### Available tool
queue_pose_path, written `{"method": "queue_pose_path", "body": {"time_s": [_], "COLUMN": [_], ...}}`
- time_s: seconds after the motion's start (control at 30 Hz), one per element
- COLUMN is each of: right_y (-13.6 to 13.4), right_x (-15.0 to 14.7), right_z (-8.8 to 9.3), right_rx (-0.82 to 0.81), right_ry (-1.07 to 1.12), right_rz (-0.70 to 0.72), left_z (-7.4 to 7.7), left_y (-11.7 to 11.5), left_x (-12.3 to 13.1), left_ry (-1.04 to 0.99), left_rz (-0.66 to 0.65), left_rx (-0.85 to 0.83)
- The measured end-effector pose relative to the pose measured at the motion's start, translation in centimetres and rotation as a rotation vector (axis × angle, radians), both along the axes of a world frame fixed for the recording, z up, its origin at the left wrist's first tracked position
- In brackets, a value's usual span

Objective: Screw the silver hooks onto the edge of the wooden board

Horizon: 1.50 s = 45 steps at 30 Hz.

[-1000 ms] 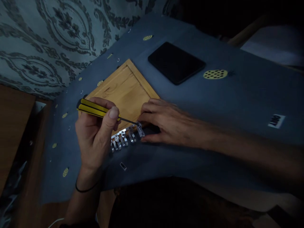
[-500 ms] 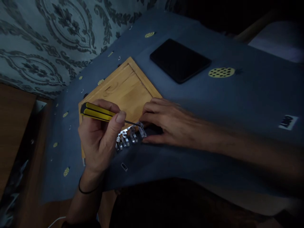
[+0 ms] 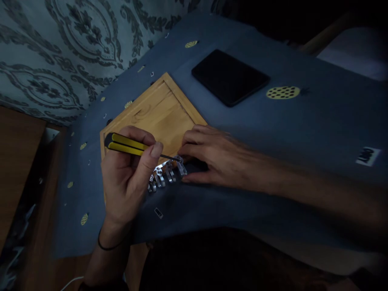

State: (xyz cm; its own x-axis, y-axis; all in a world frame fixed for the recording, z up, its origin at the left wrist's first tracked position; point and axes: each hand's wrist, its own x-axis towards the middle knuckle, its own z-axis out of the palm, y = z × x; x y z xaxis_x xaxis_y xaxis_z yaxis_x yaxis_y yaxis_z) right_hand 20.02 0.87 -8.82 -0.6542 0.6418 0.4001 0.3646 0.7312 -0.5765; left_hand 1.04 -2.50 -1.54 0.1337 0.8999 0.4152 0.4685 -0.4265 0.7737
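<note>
My left hand (image 3: 125, 178) is closed around the yellow and black handle of a screwdriver (image 3: 129, 146). The thin shaft slants right, its tip at the right end of a shiny metal hook rack (image 3: 169, 173) with several curved hooks. That rack lies along the near edge of a wooden board (image 3: 163, 115). My right hand (image 3: 209, 155) grips the rack's right end, fingers on the board side and thumb below by the last hook. A dark object (image 3: 196, 165) shows in the gap between thumb and fingers; its kind cannot be made out. My left fingers hide part of the rack's left end.
A black tablet-like slab (image 3: 230, 76) lies beyond the board on a blue tablecloth (image 3: 303, 133) printed with pineapples. Patterned wallpaper (image 3: 60, 52) rises behind the table at left. The light is dim, and the table's near edge runs below my hands.
My left hand and the screwdriver handle have shifted slightly right and a little down, with the tip still at the rack's end. My right hand, the rack and the board look unmoved.
</note>
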Motion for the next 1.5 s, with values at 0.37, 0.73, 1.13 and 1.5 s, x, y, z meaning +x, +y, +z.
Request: {"method": "queue_pose_path", "body": {"time_s": [0.37,0.73,1.13,1.5], "right_y": [0.1,0.2,0.2,0.2], "right_x": [0.0,0.0,0.1,0.1], "right_z": [-0.1,-0.1,0.1,0.0], "right_rx": [0.008,0.027,-0.002,-0.021], "right_ry": [0.008,0.01,-0.01,0.002], "right_rz": [-0.003,0.003,0.01,0.01], "left_z": [0.0,0.4,1.5,2.5], "left_y": [-0.4,-0.9,-0.2,1.8], "left_x": [-0.4,0.8,2.9,3.9], "left_ry": [0.078,-0.078,-0.454,-0.416], "left_rz": [0.086,-0.03,-0.028,-0.155], "left_rx": [0.124,-0.111,-0.084,-0.175]}}
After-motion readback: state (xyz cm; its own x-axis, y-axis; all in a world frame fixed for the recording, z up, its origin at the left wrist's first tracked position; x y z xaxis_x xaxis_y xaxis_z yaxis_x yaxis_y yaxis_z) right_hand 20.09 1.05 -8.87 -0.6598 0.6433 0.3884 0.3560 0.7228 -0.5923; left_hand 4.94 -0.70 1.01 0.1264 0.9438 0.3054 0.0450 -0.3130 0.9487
